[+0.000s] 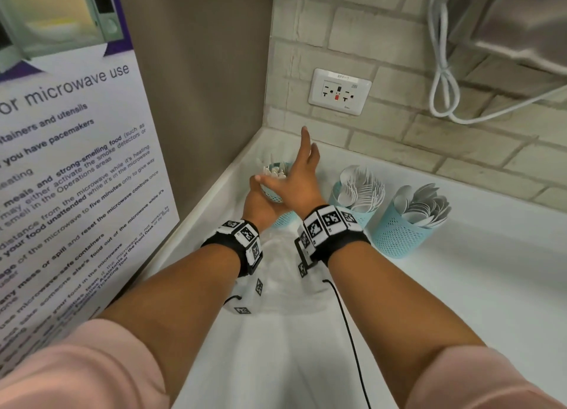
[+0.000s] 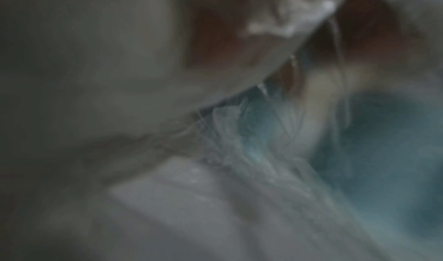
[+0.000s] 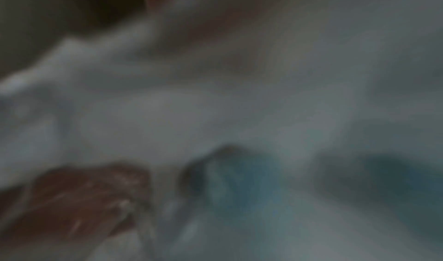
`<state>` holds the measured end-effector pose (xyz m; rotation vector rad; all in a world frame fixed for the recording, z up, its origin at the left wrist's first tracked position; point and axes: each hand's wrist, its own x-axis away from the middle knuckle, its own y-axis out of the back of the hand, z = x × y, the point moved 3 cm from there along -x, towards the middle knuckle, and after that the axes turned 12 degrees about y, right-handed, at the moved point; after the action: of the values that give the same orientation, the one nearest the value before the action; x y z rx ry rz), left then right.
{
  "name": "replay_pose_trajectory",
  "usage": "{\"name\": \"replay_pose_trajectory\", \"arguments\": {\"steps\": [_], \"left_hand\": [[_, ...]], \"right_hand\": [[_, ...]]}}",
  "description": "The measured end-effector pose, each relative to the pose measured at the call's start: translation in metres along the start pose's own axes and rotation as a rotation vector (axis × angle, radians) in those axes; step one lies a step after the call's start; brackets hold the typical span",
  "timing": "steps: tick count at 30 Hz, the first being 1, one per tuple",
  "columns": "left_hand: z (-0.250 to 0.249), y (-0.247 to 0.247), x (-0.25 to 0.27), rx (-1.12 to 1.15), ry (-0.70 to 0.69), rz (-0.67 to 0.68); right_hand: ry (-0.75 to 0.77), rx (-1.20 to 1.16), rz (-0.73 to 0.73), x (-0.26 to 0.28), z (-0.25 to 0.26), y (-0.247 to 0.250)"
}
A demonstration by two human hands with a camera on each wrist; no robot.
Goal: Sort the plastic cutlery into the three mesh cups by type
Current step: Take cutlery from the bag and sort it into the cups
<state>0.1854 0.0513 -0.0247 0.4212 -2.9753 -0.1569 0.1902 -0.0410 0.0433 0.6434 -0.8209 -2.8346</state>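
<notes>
Three teal mesh cups stand on the white counter (image 1: 460, 285) near the back wall. The left cup (image 1: 280, 218) holds white cutlery handles, the middle cup (image 1: 336, 198) forks, the right cup (image 1: 395, 239) spoons. My left hand (image 1: 257, 195) grips the left cup's side from the near left. Over that cup's mouth lies my right hand (image 1: 296, 175), fingers straight and pointing at the wall corner, thumb across the rim. Nothing shows in the right hand. Both wrist views are blurred; only teal cup mesh (image 2: 383, 141) and skin can be made out.
A microwave-use poster (image 1: 70, 163) covers the left wall close to the left cup. A wall socket (image 1: 339, 90) and a looped white cable (image 1: 441, 80) are on the tiled back wall. Crumpled clear plastic (image 1: 276, 255) lies under my wrists. A black wire (image 1: 346, 332) trails from the right wrist.
</notes>
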Motion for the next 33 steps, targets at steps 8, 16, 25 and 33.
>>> {"name": "replay_pose_trajectory", "arguments": {"steps": [8,16,25,33], "left_hand": [[0.008,-0.011,-0.012,0.164,0.153,0.160],[0.012,-0.007,-0.008,-0.045,0.060,0.049],[0.016,-0.007,-0.012,-0.038,0.044,0.070],[0.018,-0.006,-0.015,-0.090,0.034,0.063]], "right_hand": [[0.048,-0.090,0.102,-0.019,0.005,-0.021],[-0.036,-0.212,-0.166,-0.029,-0.013,-0.002],[-0.031,-0.003,-0.033,-0.035,-0.019,-0.014],[-0.186,0.038,0.057,-0.044,-0.021,-0.017]]}}
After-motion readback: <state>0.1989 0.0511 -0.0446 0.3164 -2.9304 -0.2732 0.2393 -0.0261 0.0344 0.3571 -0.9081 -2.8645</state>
